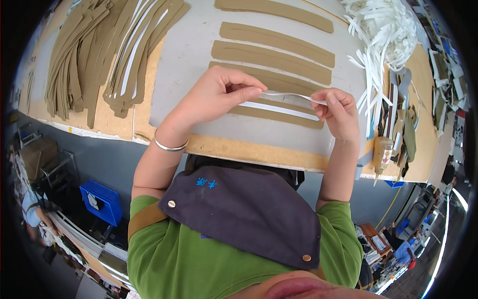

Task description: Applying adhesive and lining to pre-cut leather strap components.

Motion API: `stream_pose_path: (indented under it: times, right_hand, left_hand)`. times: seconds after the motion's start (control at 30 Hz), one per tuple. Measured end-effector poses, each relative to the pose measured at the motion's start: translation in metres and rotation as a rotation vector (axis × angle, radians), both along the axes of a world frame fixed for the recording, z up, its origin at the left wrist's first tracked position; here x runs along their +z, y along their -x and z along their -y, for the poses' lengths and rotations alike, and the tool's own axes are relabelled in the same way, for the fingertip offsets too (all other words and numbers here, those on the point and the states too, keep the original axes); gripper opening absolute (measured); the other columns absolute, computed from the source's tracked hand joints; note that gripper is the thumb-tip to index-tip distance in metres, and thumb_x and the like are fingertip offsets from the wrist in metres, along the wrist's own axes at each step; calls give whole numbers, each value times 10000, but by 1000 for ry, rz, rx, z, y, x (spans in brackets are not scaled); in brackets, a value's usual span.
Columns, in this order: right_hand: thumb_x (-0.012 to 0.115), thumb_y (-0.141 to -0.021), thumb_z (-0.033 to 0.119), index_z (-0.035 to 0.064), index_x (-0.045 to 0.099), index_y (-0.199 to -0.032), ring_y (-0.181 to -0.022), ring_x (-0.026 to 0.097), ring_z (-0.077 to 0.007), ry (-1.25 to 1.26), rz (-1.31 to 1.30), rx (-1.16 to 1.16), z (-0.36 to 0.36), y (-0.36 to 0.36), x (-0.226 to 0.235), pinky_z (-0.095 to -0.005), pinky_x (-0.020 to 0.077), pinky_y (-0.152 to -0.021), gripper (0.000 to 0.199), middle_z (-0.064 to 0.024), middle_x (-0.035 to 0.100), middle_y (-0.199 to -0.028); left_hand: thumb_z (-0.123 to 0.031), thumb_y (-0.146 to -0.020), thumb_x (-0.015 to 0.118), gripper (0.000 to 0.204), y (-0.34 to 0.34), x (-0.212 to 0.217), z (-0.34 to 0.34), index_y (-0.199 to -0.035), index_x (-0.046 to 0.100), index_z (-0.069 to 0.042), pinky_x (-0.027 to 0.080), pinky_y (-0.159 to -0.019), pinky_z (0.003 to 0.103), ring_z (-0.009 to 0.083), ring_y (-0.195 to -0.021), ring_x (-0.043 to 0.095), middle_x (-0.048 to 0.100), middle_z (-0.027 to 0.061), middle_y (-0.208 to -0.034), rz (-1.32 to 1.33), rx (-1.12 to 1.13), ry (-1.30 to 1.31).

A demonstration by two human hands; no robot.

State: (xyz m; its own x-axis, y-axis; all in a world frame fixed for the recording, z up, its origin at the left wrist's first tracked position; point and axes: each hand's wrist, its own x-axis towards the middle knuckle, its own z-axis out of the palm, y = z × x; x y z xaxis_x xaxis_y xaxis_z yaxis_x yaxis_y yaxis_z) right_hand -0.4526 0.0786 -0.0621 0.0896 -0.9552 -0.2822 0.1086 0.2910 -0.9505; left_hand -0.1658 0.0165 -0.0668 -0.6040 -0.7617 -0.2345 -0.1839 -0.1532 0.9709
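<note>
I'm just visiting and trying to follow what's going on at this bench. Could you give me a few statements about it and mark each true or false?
1. Both hands pinch one thin white strip. True: the left hand holds one end, the right hand the other.
2. The left wrist is bare. False: it wears a silver bangle.
3. Several long tan strips lie side by side on the grey board. True.
4. The heap of white strips lies to the person's left. False: it is on the right; the left side holds stacks of tan pieces.
5. The person wears a red shirt. False: the shirt is green, under a dark apron.
</note>
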Motion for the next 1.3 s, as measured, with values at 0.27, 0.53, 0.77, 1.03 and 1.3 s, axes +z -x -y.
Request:
stream_pose_path:
  times: [0.27,0.53,0.77,1.03,1.3]
  right_hand:
    - [735,-865,75,2,732,-954,-729,584,-34,71,-483,-171,5,-20,-5,-183,454,-612,115,-11,696,-826]
    - [747,-854,92,12,738,-946,-815,637,-63,144,-569,-206,5,-14,-16,-203,484,-653,122,-12,723,-859]
    - [768,-819,142,34,749,-902,-790,677,-112,144,-806,-233,9,-18,-26,-242,502,-640,137,-68,742,-871]
    - [782,-784,176,64,758,-862,-735,695,-200,188,-982,-223,9,-20,-27,-296,525,-661,139,-89,738,-859]
    - [783,-777,188,70,761,-850,-734,700,-219,157,-1013,-229,11,-23,-25,-308,527,-674,140,-90,738,-852]
  left_hand:
    - [-151,-908,706,159,11,0,2,-956,747,-5,451,-602,221,61,-658,531,657,8,-728,207,178,147]
    - [-138,-883,718,145,4,-14,6,-888,744,4,447,-604,264,104,-665,546,654,41,-728,184,215,301]
    - [-165,-819,741,91,7,-24,4,-836,759,-77,466,-602,321,199,-653,578,638,54,-701,515,313,646]
    - [-181,-779,762,85,9,-26,3,-799,755,-99,472,-596,345,210,-673,598,633,38,-691,610,359,710]
    - [-193,-781,763,91,10,-26,5,-789,755,-103,478,-597,344,218,-686,613,639,39,-703,646,363,740]
